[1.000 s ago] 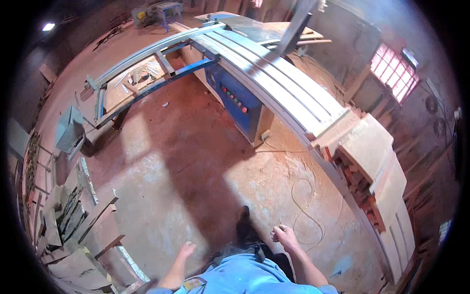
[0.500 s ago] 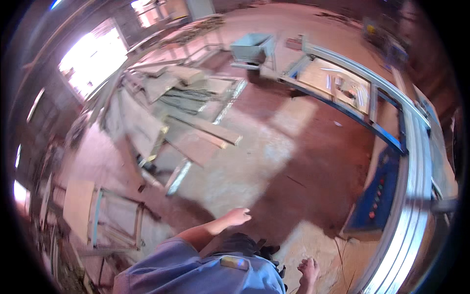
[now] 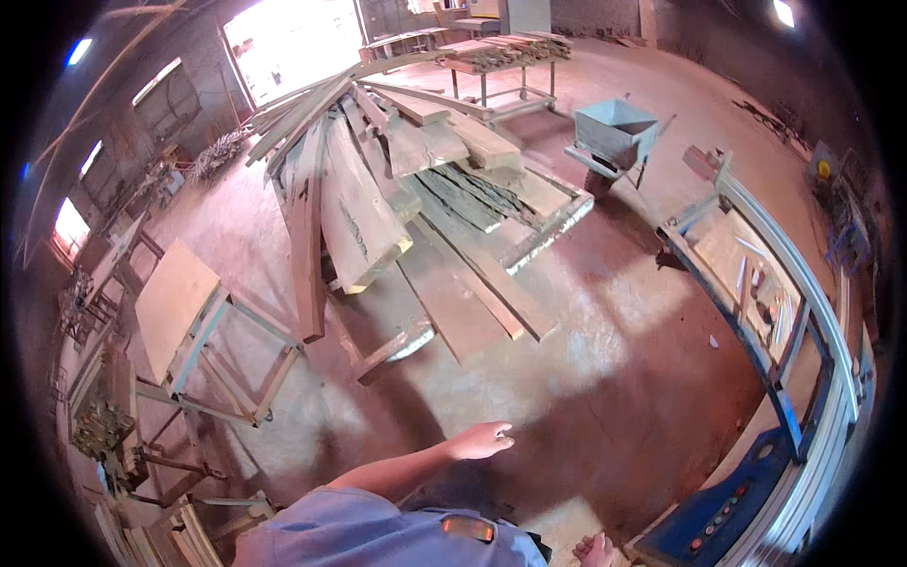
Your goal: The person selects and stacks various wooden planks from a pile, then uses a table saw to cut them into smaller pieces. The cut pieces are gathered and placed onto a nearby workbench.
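Observation:
My left hand [image 3: 482, 440] hangs over the concrete floor in front of my body, its fingers loosely bent and a little apart. Nothing shows in it. At the lower edge, my right hand [image 3: 595, 550] is partly cut off, its fingers curled in with no object visible. The blue control panel [image 3: 726, 515], with a row of coloured buttons, is the thing nearest to it, on the right. Ahead of the left hand lies a big stack of wooden planks [image 3: 364, 213], some reaching out toward me.
A metal-framed machine with a long rail [image 3: 803, 250] runs along the right. A light-coloured wheeled cart [image 3: 616, 132] stands beyond the stack. On the left are a frame with a pale board [image 3: 178, 300] and piled timber strips [image 3: 104, 406]. A plank-laden rack [image 3: 505, 55] stands farther back.
My view has swung to the left, so the plank stack now sits more central and the machine nearer the right rim. My right hand has dropped lower in view. Both hands look empty throughout.

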`<state>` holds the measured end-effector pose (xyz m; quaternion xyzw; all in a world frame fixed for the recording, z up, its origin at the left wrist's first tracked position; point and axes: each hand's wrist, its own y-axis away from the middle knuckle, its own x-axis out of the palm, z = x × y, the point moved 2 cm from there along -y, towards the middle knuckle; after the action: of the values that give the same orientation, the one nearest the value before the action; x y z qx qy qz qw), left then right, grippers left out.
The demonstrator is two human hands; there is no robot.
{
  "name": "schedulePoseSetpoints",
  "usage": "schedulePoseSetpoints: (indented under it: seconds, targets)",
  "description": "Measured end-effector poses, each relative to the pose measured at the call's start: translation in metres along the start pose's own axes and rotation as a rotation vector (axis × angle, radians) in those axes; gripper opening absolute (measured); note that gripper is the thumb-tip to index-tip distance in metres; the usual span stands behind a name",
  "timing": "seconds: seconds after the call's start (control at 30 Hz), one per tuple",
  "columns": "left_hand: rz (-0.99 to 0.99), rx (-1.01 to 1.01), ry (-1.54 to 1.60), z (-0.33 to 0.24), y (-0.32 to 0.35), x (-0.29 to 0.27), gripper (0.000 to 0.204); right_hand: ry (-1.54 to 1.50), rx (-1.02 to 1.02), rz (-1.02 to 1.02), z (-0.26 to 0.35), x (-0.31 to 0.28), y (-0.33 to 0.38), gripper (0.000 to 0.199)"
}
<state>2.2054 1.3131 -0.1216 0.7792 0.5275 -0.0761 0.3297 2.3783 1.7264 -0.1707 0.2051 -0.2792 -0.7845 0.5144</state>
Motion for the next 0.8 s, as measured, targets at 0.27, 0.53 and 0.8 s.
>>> schedulePoseSetpoints:
  seconds: [0.27,0.53,0.8]
  targets:
    - [-0.188,0.137,0.16,-0.001,-0.045,-0.106,0.058,0.205,0.194,0.018,0.013,0.085,-0.027,0.051]
    - [-0.359,-0.126,0.821,0.055,-0.045,-0.166,0.05,0.721,-0.354,0.305,0.056,0.13,-0.114,0.024]
    - [-0.584,-0.248,0.974,0.04,0.005,-0.196,0.044,0.382,-0.004,0.24,0.143,0.207,-0.167,0.028]
